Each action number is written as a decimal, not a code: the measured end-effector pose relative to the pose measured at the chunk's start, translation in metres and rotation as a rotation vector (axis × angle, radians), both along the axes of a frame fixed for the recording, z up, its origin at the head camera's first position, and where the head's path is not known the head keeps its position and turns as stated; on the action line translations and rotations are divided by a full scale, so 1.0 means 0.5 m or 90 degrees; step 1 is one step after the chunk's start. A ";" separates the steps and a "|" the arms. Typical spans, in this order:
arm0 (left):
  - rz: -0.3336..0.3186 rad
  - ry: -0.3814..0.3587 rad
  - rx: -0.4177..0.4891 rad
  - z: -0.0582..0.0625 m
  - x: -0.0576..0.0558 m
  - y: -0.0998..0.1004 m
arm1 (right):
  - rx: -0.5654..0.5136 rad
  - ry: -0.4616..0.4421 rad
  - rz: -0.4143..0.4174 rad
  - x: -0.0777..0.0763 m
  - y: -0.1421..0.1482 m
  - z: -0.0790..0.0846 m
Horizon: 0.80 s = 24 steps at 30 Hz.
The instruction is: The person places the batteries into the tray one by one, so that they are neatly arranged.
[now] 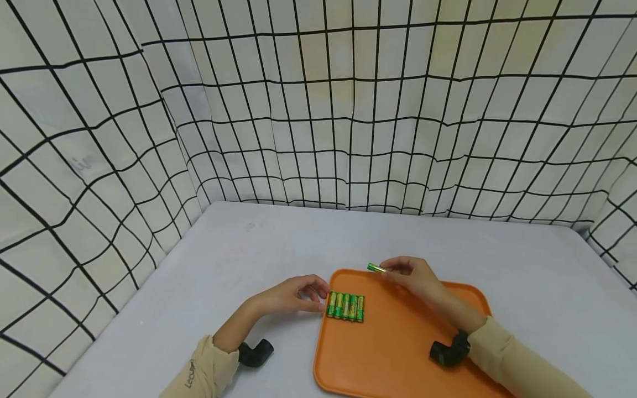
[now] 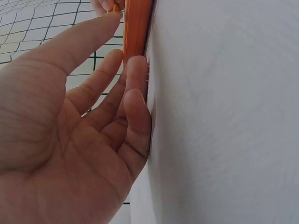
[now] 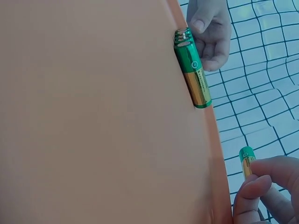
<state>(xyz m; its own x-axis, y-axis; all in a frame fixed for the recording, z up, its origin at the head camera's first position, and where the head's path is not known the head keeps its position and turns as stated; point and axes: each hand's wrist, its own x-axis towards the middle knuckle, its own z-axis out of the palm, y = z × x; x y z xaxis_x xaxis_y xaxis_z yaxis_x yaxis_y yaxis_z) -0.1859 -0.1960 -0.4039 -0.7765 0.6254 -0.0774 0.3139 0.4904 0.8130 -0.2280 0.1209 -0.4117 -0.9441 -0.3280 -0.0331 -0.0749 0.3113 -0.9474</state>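
Observation:
Between the thumb and fingertips of my right hand (image 1: 415, 278) is a green and gold battery (image 1: 375, 267), pinched above the far edge of the orange tray (image 1: 398, 348). In the right wrist view this battery (image 3: 246, 160) points away from the hand, its green end free. Several matching batteries (image 1: 345, 307) lie side by side in a row at the tray's left edge. My left hand (image 1: 291, 296) is beside that row, fingers loosely bent and thumb apart. In the left wrist view its fingertips are right at the tray's outer wall (image 2: 135, 32), and the palm holds nothing.
The tray sits on a table with a white cover (image 1: 278, 243). White walls with a black grid net (image 1: 318, 121) rise behind and at both sides. A black curved piece sits at each wrist, by the beige sleeves (image 1: 214, 365).

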 end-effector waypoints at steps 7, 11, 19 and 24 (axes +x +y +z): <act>-0.003 0.001 0.000 -0.005 -0.002 0.002 | 0.004 0.000 0.023 0.017 0.003 -0.004; -0.001 -0.007 -0.001 -0.005 -0.002 0.004 | 0.013 -0.008 0.024 0.027 0.007 -0.009; 0.008 -0.010 -0.002 -0.006 -0.002 0.004 | -0.007 -0.018 0.075 0.046 0.015 -0.010; 0.013 -0.015 -0.001 -0.003 -0.001 0.004 | -0.007 -0.018 0.094 0.056 0.018 -0.013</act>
<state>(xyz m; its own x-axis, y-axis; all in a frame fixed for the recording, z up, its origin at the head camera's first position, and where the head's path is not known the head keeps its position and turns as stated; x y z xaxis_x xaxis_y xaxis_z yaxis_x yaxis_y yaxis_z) -0.1863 -0.1938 -0.4056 -0.7873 0.6088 -0.0974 0.2839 0.4982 0.8193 -0.2001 0.1301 -0.4182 -0.8843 -0.4638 -0.0549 -0.0918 0.2879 -0.9533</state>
